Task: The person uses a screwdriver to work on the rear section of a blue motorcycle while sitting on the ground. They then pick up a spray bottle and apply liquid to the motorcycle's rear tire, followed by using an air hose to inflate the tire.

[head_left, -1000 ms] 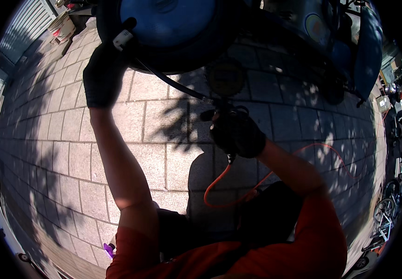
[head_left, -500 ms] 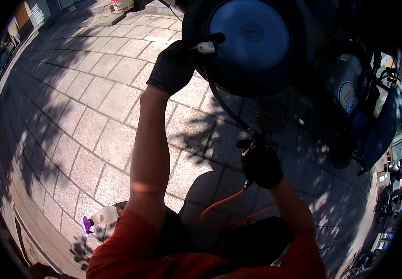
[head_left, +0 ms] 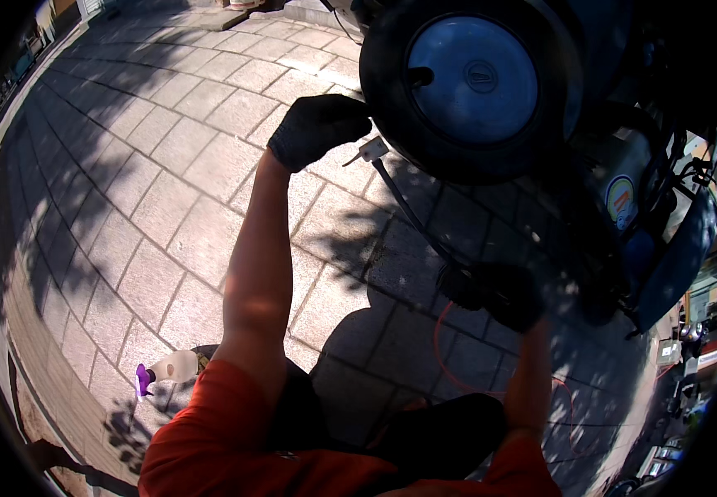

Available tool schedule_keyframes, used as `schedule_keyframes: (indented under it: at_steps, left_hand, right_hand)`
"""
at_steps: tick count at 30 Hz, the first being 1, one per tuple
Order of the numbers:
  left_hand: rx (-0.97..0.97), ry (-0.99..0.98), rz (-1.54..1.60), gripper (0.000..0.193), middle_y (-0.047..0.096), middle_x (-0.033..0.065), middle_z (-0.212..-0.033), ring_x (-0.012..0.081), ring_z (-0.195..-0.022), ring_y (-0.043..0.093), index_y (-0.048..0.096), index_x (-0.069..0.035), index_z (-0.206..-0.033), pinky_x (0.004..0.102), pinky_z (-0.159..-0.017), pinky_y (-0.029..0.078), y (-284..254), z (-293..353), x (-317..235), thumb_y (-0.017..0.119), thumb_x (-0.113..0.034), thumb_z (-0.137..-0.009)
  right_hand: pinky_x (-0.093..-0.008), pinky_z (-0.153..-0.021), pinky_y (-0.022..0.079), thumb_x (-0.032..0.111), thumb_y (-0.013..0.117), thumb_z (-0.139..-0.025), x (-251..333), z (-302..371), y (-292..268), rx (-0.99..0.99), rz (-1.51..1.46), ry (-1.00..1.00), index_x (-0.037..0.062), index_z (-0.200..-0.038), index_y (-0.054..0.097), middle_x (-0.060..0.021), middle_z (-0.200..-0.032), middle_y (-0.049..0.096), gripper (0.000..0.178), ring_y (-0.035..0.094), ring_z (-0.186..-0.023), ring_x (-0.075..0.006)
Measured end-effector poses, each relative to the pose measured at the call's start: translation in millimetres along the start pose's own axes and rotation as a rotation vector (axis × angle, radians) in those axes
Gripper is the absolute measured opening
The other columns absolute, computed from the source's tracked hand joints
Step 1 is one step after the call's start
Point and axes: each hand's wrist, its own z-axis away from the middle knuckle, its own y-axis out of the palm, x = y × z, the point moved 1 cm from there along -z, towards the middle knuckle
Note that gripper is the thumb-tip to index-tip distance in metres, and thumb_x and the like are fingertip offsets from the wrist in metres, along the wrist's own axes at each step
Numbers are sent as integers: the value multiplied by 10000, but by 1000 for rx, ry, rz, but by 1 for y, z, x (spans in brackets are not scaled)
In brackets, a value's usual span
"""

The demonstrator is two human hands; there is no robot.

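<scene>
A black tyre (head_left: 392, 137) with a pale blue wheel disc (head_left: 508, 103) stands at the top, on a parked vehicle. My left hand (head_left: 319, 131), in a dark glove, has its fingers stretched toward the tyre's left edge and holds nothing visible; whether they touch the rubber is unclear. Just below it hangs a white air chuck (head_left: 373, 149) with a small lever, on the end of a black hose (head_left: 412, 217). The hose leads to a dark tyre inflator (head_left: 458, 286), which my gloved right hand (head_left: 508, 294) grips in the shade. Much of the inflator is too dark to make out.
An orange air line (head_left: 450, 371) loops over the paving near my knees. A spray bottle with a purple head (head_left: 145, 379) lies at the lower left. On the right are a blue body panel (head_left: 678, 261) and a metal part with a round sticker (head_left: 620, 201).
The white chuck has come away from the wheel disc and left my left hand; it now hangs below. My right hand has moved right and slightly down with the inflator.
</scene>
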Motion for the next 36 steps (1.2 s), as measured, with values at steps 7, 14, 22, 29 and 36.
schedule_keyframes:
  at_steps: [7, 14, 22, 29, 36]
  left_hand:
    - [-360, -29, 209, 282, 715, 68, -911, 122, -774, 662, 727, 4, -1166, 270, -695, 546, 17, -17, 19, 681, -206, -984]
    - [-394, -94, 147, 245, 718, 51, -892, 104, -732, 636, 741, -24, -1148, 249, -659, 520, 19, -16, 24, 715, -177, -959]
    - [-447, -75, -426, 340, 735, 51, -864, 110, -698, 632, 739, -5, -1103, 277, -667, 543, -35, 63, -20, 712, -313, -962]
    - [-415, -735, -837, 349, 739, 67, -1044, 132, -898, 682, 730, -43, -1202, 292, -787, 583, -153, 330, 13, 703, -310, -980]
    - [-964, -1027, -656, 367, 732, 72, -974, 122, -800, 670, 719, -16, -1201, 281, -722, 562, -95, 480, -38, 727, -293, -961]
  right_hand:
    - [-390, -852, 573, 310, 754, -874, -81, 62, 15, 400, -78, 606, 100, -1182, 721, -147, -1099, 743, 374, 714, -990, -329]
    - [-490, -957, 515, 346, 530, -976, -161, 168, 147, 625, 398, 667, 185, -1425, 520, -155, -1257, 649, 477, 631, -1146, -356]
    - [-482, -947, 515, 316, 525, -977, -206, 269, 255, 970, 379, 478, 127, -1275, 640, -169, -1166, 680, 371, 647, -1090, -379]
    - [-496, -831, 555, 195, 624, -896, -250, 263, 245, 1276, 492, -142, 133, -1065, 736, -155, -1032, 722, 211, 687, -1001, -359]
    - [-475, -721, 557, 211, 570, -946, -219, 179, 233, 1378, 138, 402, 150, -1025, 745, -144, -880, 725, 201, 712, -828, -321]
